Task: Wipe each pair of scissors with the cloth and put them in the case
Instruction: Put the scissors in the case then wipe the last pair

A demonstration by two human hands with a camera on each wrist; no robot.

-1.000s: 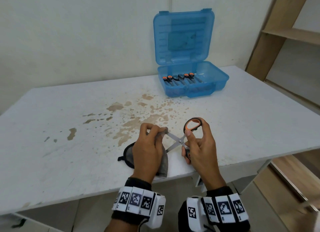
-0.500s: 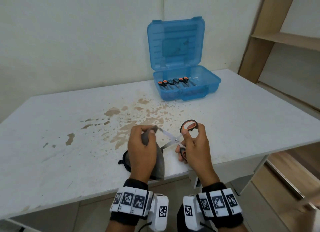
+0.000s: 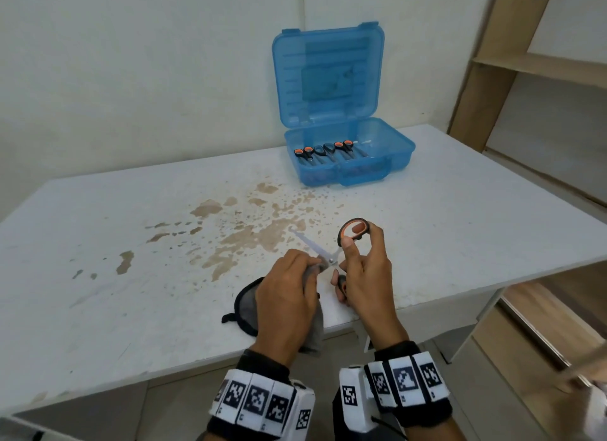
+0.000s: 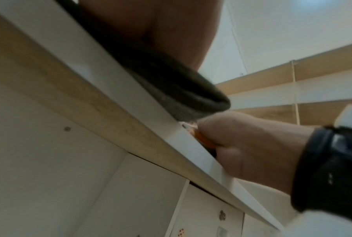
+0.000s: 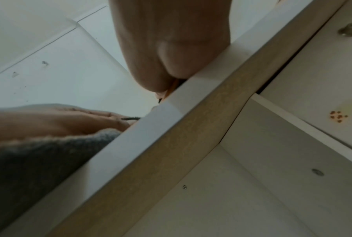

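Apparently three scissors (image 3: 323, 151) in case (image 3: 399, 151).

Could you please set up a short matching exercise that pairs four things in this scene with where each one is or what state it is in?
Things:
1. grey cloth
2. open scissors
3. blue case
4. brown stains

Places or states:
A. lid up, at the far side of the table
B. held by the handles in the right hand
C. spread over the middle of the tabletop
D. gripped in the left hand, against one blade

Pairs: 1-D, 2-B, 3-A, 4-C
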